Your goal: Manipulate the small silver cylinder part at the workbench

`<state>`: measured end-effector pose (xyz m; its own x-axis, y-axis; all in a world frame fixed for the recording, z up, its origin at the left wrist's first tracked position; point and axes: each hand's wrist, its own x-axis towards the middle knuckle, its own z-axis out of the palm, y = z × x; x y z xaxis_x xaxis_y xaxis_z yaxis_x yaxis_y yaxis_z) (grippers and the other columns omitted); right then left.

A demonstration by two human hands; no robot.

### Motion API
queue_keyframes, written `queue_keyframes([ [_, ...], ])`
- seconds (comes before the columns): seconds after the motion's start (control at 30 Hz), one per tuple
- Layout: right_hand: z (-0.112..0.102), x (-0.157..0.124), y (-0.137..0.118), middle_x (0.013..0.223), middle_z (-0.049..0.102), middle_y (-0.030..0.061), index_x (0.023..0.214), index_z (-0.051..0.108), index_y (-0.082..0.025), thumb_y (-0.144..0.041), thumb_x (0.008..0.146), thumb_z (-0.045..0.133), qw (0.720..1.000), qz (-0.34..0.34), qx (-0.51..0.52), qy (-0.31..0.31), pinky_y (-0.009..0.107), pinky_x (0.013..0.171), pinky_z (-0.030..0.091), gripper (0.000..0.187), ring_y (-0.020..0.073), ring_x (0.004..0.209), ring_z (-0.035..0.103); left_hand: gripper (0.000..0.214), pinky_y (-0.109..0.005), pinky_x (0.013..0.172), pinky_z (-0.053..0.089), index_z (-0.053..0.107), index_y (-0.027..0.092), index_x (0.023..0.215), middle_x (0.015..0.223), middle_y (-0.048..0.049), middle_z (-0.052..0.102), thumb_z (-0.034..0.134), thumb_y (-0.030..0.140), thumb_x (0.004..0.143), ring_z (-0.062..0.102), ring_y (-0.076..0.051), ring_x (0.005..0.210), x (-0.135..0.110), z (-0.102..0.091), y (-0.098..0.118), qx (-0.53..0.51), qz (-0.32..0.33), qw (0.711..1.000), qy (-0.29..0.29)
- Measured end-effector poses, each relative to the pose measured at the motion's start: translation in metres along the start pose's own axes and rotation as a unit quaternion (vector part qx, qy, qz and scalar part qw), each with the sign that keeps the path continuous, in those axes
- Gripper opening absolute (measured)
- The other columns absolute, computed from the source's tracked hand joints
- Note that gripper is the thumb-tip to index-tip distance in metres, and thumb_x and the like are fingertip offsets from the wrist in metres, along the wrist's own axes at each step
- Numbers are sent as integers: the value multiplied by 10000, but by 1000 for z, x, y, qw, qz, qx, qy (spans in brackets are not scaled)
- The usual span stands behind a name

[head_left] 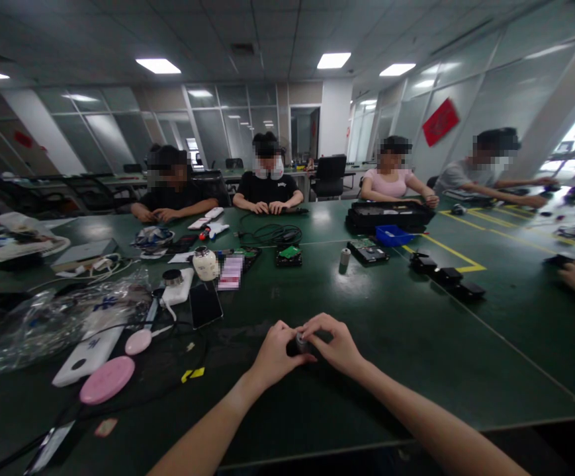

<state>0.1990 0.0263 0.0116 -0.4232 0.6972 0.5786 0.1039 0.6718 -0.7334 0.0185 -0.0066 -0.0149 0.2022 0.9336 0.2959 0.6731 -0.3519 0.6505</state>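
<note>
The small dark cylinder [300,344] sits btwn the left grip [273,352] & right grip [335,344], low over the green bench [391,330]. Both are clenched on it (fingertips nearly touching at its top).

The small dark part [300,344] is a stubby, roundish piece with a black body and a pale grey, slightly shiny end turned up toward the camera. The left hand [274,354] and the right hand [335,345] pinch it from either side, so only a sliver shows between the fingers. It sits low over the dark green table [396,330]; whether it touches the surface cannot be told.
</note>
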Motion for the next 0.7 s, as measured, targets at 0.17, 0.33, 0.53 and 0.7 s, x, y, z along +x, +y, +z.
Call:
queue_keyframes([
  [0.17,-2,2,2,802,719,34,788,717,-229,-128,815,651,1000,-8,-14,-12,356,790,512,123,198,813,660,404,-332,733,462,712,178,877,840,-38,578,809,495,646,555,-225,825,1,-1,2,1,-1,1000,-2],
  [0.33,-6,3,1,821,722,21,849,715,-247,-200,807,683,999,-5,-34,-26,343,766,509,71,197,795,660,439,-328,742,455,714,225,995,878,-35,592,791,507,669,550,-224,846,0,-4,5,-1,3,1000,-10],
  [0.53,-13,1,2,802,706,33,1041,625,-212,-241,859,607,999,19,-38,24,340,775,523,185,194,773,679,473,-327,743,446,711,247,1044,864,-31,593,797,510,660,539,-221,838,0,-4,4,1,2,1000,-15],
  [0.7,-8,-1,0,935,731,37,1028,663,-232,-220,792,688,999,7,-38,-23,353,841,521,238,203,876,685,501,-329,750,448,701,228,1066,887,-41,587,795,509,663,543,-222,841,0,-2,1,2,-3,1000,-12],
])
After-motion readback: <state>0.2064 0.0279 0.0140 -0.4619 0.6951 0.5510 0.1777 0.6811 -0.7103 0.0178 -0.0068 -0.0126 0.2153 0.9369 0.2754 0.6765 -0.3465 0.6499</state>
